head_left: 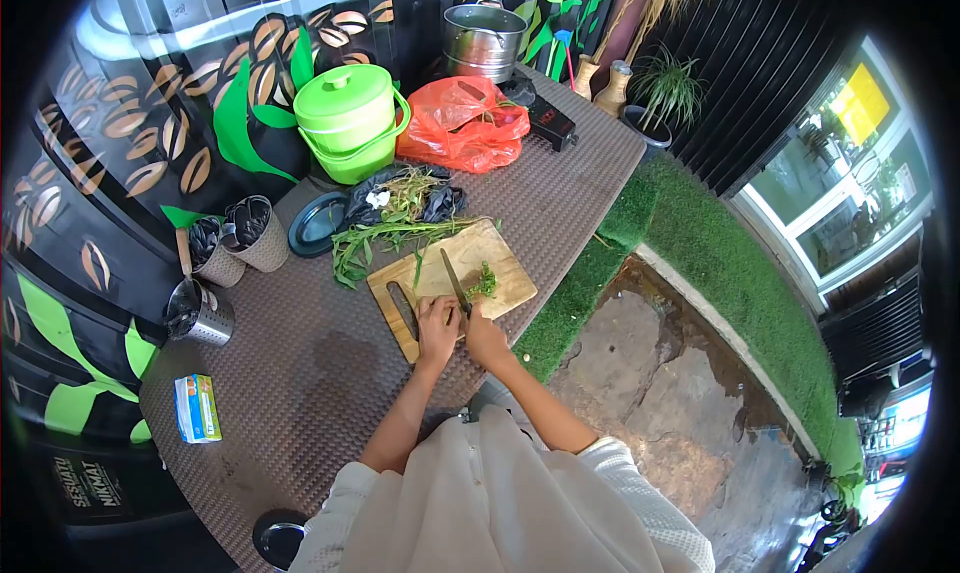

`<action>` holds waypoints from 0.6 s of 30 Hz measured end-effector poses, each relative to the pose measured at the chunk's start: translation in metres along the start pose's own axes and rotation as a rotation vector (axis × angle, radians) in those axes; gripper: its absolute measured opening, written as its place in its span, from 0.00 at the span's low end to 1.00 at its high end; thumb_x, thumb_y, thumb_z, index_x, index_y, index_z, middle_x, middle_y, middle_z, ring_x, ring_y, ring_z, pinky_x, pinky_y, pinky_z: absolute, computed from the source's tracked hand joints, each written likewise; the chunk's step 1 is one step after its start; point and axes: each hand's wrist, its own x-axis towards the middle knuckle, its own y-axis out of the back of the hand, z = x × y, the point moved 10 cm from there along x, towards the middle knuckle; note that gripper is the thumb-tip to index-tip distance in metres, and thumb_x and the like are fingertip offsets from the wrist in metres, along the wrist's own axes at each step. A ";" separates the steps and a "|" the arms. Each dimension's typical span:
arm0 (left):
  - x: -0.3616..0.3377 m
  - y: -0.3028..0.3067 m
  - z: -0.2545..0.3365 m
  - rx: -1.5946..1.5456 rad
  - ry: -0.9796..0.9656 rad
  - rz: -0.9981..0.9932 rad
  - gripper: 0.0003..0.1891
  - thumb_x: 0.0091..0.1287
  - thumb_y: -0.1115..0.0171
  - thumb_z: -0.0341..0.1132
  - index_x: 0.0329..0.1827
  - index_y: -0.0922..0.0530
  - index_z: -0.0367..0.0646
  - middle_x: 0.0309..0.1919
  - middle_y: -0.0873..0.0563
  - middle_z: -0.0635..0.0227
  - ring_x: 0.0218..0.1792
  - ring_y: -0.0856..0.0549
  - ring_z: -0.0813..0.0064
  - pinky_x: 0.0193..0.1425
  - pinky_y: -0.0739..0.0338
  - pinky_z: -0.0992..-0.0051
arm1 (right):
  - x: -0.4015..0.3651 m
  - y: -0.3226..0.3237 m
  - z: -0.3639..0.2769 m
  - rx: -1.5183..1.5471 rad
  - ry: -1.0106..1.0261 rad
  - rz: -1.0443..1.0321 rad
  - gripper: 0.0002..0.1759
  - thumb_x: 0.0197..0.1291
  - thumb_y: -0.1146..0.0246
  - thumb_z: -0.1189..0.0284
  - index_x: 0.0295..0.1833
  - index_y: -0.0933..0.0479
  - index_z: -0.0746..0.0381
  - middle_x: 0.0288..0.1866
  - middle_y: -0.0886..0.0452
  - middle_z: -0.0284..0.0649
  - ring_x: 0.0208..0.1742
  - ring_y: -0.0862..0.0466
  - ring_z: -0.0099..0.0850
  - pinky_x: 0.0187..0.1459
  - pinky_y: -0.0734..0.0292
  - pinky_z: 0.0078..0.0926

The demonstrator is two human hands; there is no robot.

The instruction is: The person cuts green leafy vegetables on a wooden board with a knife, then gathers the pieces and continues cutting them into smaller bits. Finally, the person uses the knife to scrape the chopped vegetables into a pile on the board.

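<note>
A wooden cutting board (505,263) with a handle slot lies near the table's edge in front of me. My right hand (487,341) is closed around the handle of a kitchen knife (453,274), its blade pointing away across the board. Right beside the knife, my left hand (438,325) presses on the board with curled fingers; whatever is under them is hidden. A small heap of chopped greens (483,280) sits to the right of the blade. Long green stalks with leaves (385,235) lie across the board's far left edge and onto the table.
Behind the board are a black plastic bag (440,205) with plant scraps, a dark plate (316,225), a lidded green bucket (347,123) and a red plastic bag (465,133). A steel pot (485,41) stands at the back. Utensil holders (256,237) and a small box (197,409) are left.
</note>
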 end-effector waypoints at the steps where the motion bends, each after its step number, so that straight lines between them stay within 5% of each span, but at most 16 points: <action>1: 0.000 0.001 0.001 0.001 -0.001 0.000 0.10 0.56 0.37 0.24 0.42 0.21 0.39 0.32 0.16 0.63 0.43 0.23 0.61 0.49 0.30 0.63 | 0.003 0.003 0.000 0.000 0.016 -0.015 0.18 0.63 0.52 0.71 0.55 0.41 0.69 0.40 0.19 0.62 0.44 0.17 0.54 0.44 0.22 0.50; 18: -0.005 -0.004 -0.014 -0.035 0.078 -0.003 0.09 0.54 0.34 0.26 0.31 0.28 0.40 0.30 0.21 0.62 0.38 0.22 0.57 0.45 0.30 0.60 | -0.010 -0.010 0.001 0.026 -0.056 -0.035 0.23 0.66 0.51 0.64 0.59 0.43 0.70 0.40 0.20 0.63 0.41 0.18 0.57 0.43 0.23 0.54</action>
